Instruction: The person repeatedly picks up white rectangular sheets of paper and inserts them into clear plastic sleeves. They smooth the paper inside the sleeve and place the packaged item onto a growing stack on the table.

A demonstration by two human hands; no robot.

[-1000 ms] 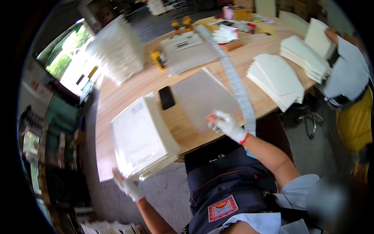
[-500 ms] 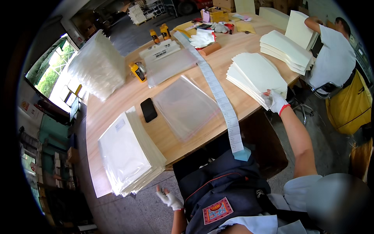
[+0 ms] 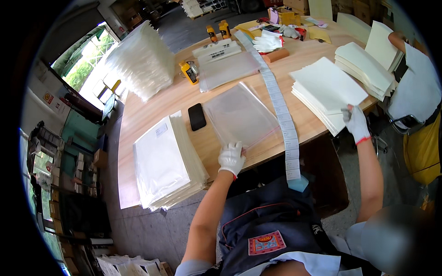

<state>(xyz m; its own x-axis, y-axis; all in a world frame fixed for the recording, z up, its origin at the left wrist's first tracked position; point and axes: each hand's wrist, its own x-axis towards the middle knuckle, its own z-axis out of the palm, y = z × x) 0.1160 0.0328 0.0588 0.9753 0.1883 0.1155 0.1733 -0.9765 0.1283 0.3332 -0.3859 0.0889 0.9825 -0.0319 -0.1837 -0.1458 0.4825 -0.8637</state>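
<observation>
Workshop, warehouse-like: marked by pale wooden worktop (image 3: pixel 138 122), fanned stack of white sheets (image 3: pixel 322 83), tall translucent plastic stack (image 3: pixel 140 62), grey floor (image 3: pixel 136 230).

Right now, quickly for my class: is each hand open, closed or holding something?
White-gloved left hand: curled at near edge of flat clear plastic sleeves; grip unclear.
White-gloved right hand: closed, holding rectangular white sheet by its corner.

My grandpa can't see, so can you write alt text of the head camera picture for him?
A gloved right hand holds the top sheet of a fanned white stack by its corner, while the gloved left hand is at the near edge of clear plastic sleeves. On the wooden table are a black smartphone, plastic-wrapped sheets and a label strip.
</observation>
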